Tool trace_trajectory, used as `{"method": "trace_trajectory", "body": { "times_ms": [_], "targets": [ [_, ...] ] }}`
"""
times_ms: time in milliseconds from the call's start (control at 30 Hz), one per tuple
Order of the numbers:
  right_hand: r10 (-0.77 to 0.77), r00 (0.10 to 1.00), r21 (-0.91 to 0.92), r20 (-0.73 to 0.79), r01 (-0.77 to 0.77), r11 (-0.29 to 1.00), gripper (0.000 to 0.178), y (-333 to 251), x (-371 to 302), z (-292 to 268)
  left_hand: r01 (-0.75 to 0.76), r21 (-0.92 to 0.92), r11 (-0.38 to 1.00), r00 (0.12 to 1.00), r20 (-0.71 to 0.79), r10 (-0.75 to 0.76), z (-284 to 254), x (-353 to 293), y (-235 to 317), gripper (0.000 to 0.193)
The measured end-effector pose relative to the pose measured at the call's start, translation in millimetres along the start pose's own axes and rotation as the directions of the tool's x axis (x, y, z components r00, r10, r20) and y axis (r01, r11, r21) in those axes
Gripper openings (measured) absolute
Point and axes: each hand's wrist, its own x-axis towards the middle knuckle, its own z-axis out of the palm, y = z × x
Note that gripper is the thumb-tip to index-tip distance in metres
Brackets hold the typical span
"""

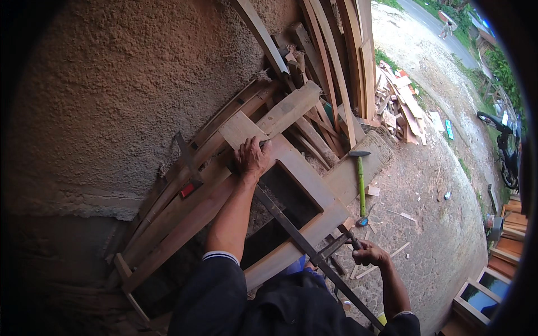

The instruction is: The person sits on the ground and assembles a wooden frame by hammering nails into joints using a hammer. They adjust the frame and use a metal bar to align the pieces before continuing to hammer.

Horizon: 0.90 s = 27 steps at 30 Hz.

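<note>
A wooden frame point(305, 173) with rectangular openings lies tilted in front of me. Across it runs a dark metal bar clamp point(291, 229), its bar slanting from the frame's far left edge to the lower right. My left hand point(253, 158) is closed at the clamp's far end, its fingers curled over the frame's corner beside a short wood block point(242, 130); the jaw beneath is mostly hidden. At the near right edge, my right hand point(370, 253) grips the clamp's screw handle. A second clamp with a red part point(187, 190) sits on the boards to the left.
A hammer point(360, 176) with a green handle lies on a wide plank right of the frame. Long curved boards point(342, 73) lean on the rough wall point(129, 95). Scrap wood point(400, 101) is heaped outside. A motorcycle point(506, 145) and wooden frames point(482, 294) stand far right.
</note>
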Motion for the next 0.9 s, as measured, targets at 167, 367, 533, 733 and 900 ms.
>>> {"method": "trace_trajectory", "body": {
  "times_ms": [167,367,533,733,900],
  "targets": [
    [0.287,0.922,0.272,0.26,-0.356,0.894,0.065,-13,-1,-8,0.009,0.008,1.0,1.0,0.018,-0.009,-2,0,1,0.046],
    [-0.365,0.768,-0.72,-0.526,-0.174,0.672,0.044,-7,-3,50,0.003,0.001,1.0,1.0,0.003,-0.003,-1,0,0,0.046],
    [-0.442,0.62,-0.726,-0.649,-0.331,0.602,0.05,5,1,68,-0.01,0.007,1.0,1.0,-0.009,0.01,0,0,0,0.047],
    [0.26,0.96,0.143,0.101,-0.273,0.951,0.054,-19,-6,-6,-0.003,0.002,1.0,1.0,0.003,0.003,-2,0,1,0.046],
    [0.316,0.932,-0.143,-0.18,-0.343,0.929,0.052,-26,-4,15,-0.001,-0.003,1.0,1.0,0.003,0.001,-3,0,2,0.047]
  ]
}}
